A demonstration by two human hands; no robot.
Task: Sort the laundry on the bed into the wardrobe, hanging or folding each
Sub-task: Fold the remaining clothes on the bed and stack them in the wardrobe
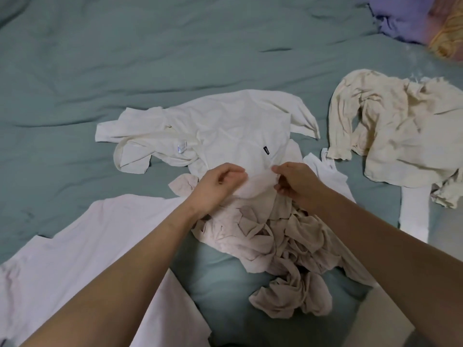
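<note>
Flanking heaps — cream shirt (pixel 400 126), pink top (pixel 75 246)

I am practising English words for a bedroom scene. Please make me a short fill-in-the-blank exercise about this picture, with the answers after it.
1. Both hands, the left hand and the right hand, pinch the near edge of the ____ shirt.
2. All the clothes lie on a ____ bed sheet.
3. The small black label is sewn on the ____ shirt.
4. The crumpled beige garment lies ____ the two forearms.

Answers: white; green; white; between
</note>
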